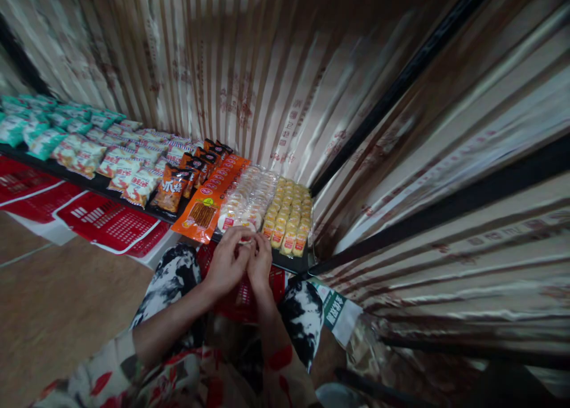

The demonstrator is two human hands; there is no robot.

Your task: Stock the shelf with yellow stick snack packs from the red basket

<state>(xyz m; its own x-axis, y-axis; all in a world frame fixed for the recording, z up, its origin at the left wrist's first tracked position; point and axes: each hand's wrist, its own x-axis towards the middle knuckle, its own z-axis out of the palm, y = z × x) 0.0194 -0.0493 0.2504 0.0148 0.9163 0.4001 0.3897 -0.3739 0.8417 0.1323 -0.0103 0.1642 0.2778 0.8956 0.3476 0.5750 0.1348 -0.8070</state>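
Observation:
My left hand (230, 261) and my right hand (260, 263) meet at the front edge of the black shelf (287, 261). Their fingers are curled in and pressed together. Whatever lies between them, if anything, is too hidden to name. Just beyond the fingertips are clear-wrapped packs of round white crackers (249, 195). On their right stand rows of yellow wrapped snacks (288, 215). An orange snack packet (201, 213) lies flat to the left of my hands, its front edge over the shelf's rim.
Farther left are brown-and-orange snack bags (170, 187), white snack bags (138, 185) and green bags (44, 142). Red baskets (111, 221) hang or stand below the shelf. Pleated printed sheeting (249, 93) rises behind, crossed by dark poles (392, 99). A green-and-white package (336, 313) is low at right.

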